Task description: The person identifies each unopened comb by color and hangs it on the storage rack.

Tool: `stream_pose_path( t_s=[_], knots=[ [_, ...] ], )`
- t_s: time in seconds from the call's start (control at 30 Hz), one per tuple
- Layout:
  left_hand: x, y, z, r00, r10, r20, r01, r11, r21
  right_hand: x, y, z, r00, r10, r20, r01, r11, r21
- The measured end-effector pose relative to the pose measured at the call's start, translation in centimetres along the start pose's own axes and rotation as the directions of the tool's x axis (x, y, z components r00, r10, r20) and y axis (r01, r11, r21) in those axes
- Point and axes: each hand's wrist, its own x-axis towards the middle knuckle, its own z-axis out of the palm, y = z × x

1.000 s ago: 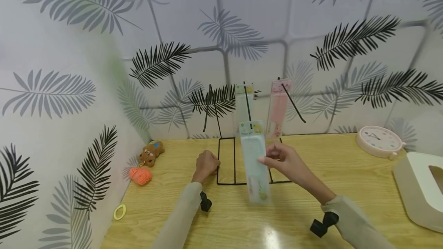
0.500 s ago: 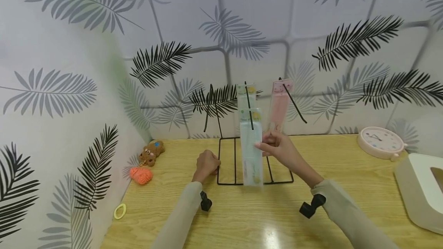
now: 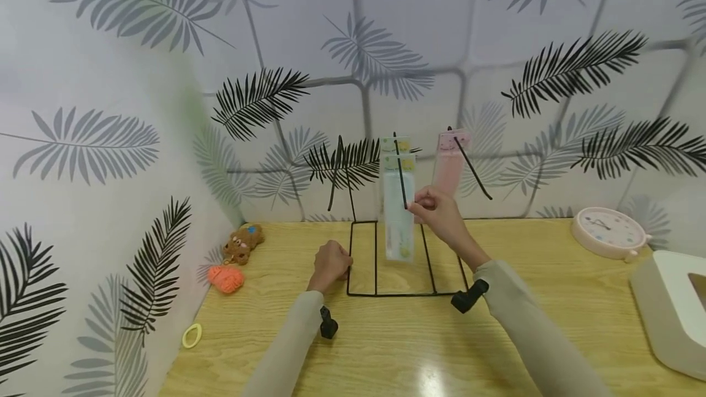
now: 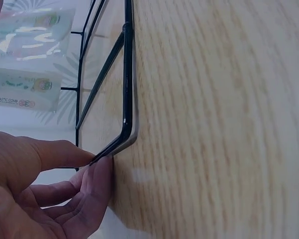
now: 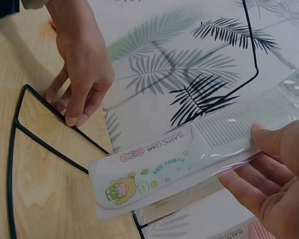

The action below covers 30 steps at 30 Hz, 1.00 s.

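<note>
My left hand [image 3: 331,262] pinches the left side bar of a black wire display rack [image 3: 405,294], between thumb and fingers in the left wrist view. A pale green plastic comb in a clear packet [image 3: 398,225] hangs upright on the rack's middle hook. My right hand [image 3: 441,218] pinches the right edge of this packet, as the right wrist view also shows. Close behind it is another green comb packet [image 3: 393,142] on the same hook, mostly hidden. On the right hook hangs a pink comb packet [image 3: 451,164], its lower part behind my right hand.
The left hook [image 3: 335,179] carries nothing. A brown bear toy [image 3: 242,242], an orange yarn bundle [image 3: 225,278] and a yellow ring [image 3: 192,336] lie at the table's left. On the right are a pink clock [image 3: 609,233] and a white box [image 3: 670,311].
My right hand has moved up and away from me, sliding the green comb packet back along the middle hook towards the one behind. My left hand stays on the rack.
</note>
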Motion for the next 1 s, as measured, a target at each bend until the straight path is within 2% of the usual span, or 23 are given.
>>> stream_pose_path(
  t_s=[0.2,0.47,0.57,0.8,1.0],
  knots=[
    [0.3,0.2,0.2,1.0,0.012,-0.003,-0.011,0.999,0.043,1.9,0.1,0.3,0.997,-0.057,-0.052,0.052,0.994,-0.092],
    [0.4,0.2,0.5,1.0,-0.024,0.006,0.024,0.998,0.051,3.2,0.9,0.1,0.997,-0.055,-0.057,0.051,0.995,-0.082],
    [0.3,0.1,0.6,1.0,-0.026,0.002,0.026,0.998,0.052,2.8,0.9,0.0,0.997,-0.045,-0.059,0.039,0.995,-0.091],
    [0.2,-0.1,0.7,1.0,-0.008,-0.014,0.009,0.999,0.049,1.1,0.8,-0.8,0.994,-0.047,-0.099,0.029,0.983,-0.181],
    [0.3,-0.1,0.6,0.999,-0.001,-0.035,0.003,0.998,0.056,-0.9,1.7,-1.6,0.996,-0.051,-0.067,0.036,0.977,-0.21]
  ],
)
